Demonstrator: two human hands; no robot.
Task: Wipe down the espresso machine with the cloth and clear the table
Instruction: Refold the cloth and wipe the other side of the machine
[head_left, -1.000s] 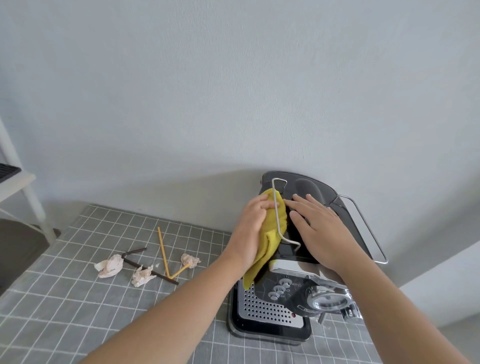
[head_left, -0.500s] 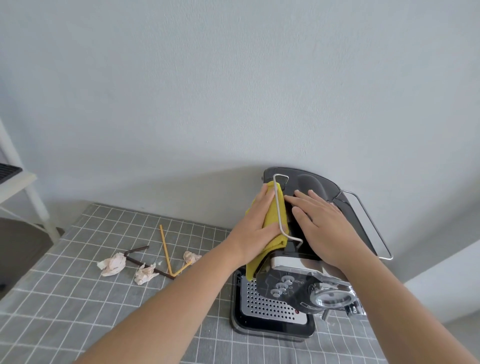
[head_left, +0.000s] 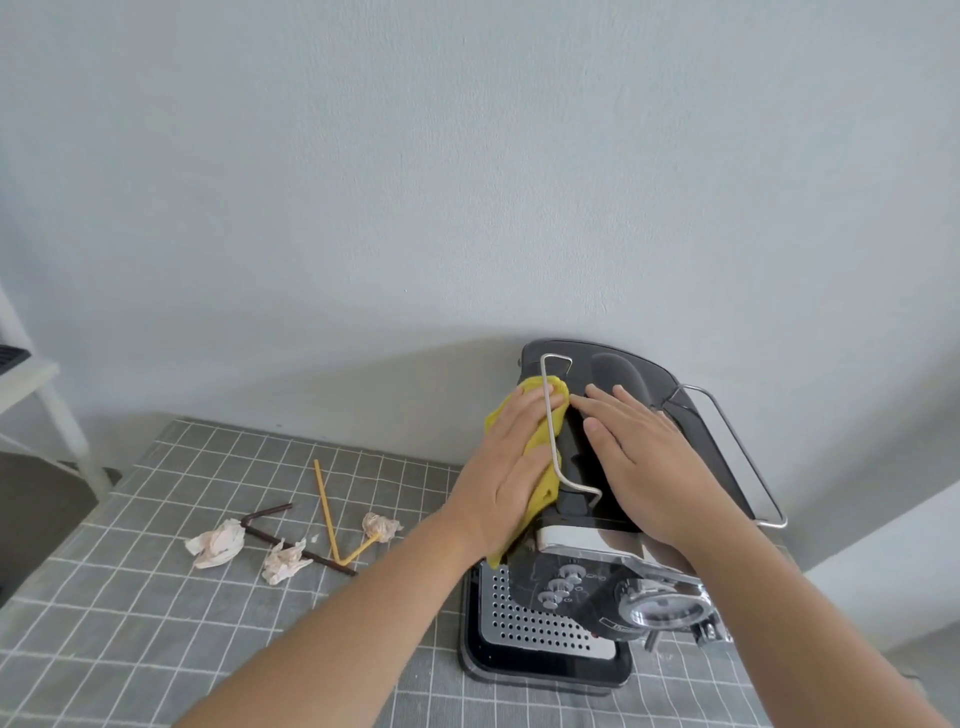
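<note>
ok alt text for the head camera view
A left hand presses a yellow cloth against the side of a black espresso machine while the right hand lies flat on top. Crumpled tissues and two bent straws lie on the checked tablecloth beside it.

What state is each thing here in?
Black and silver espresso machine, upright on the grey checked table.
Yellow cloth, bunched, pressed on the machine's side.
Left hand, flat, presses the cloth.
Right hand, flat, rests on the machine's top.
Three crumpled white tissues, loose on the table.
Yellow plastic straw, bent.
Brown plastic straw, bent.
</note>
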